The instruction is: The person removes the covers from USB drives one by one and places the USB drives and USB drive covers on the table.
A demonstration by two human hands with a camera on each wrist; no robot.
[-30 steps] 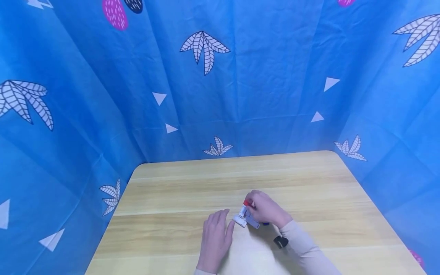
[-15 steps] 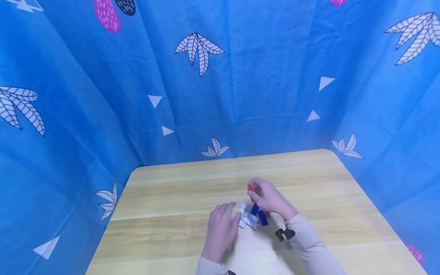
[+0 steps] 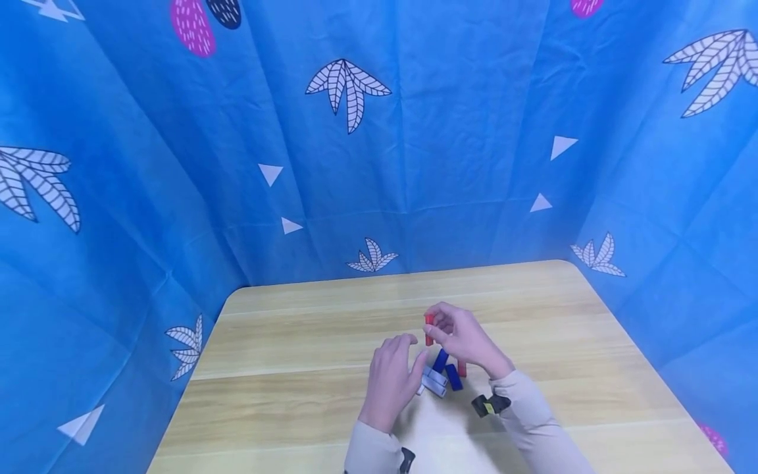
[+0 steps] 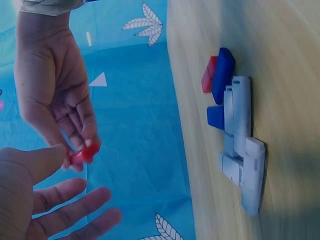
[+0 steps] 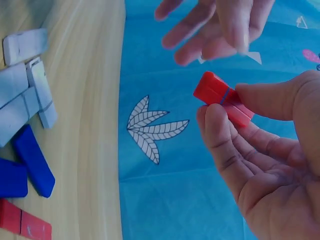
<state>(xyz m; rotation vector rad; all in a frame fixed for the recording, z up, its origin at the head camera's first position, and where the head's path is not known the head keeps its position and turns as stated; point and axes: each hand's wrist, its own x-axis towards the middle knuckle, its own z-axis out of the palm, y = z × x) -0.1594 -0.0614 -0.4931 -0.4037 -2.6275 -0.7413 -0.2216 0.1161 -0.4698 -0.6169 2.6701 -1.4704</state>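
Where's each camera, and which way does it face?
Head: worn there, facing forward and down at the table and blue curtain; left hand, right hand and sleeves show.
Left wrist: worn there, facing loose pieces at picture right and the blue curtain; both hands show.
Right wrist: worn there, facing those pieces at picture left, and curtain; both hands show.
Wrist views share the red piece the right hand pinches.

My left hand (image 3: 393,380): left, nearer, fingers (image 4: 75,214) relaxed, slightly spread | my right hand (image 3: 464,337): right, farther, thumb (image 5: 272,100) and bent fingers in a pinch | left forearm (image 3: 372,451), right forearm (image 3: 537,421): extended from the near side, hands close together
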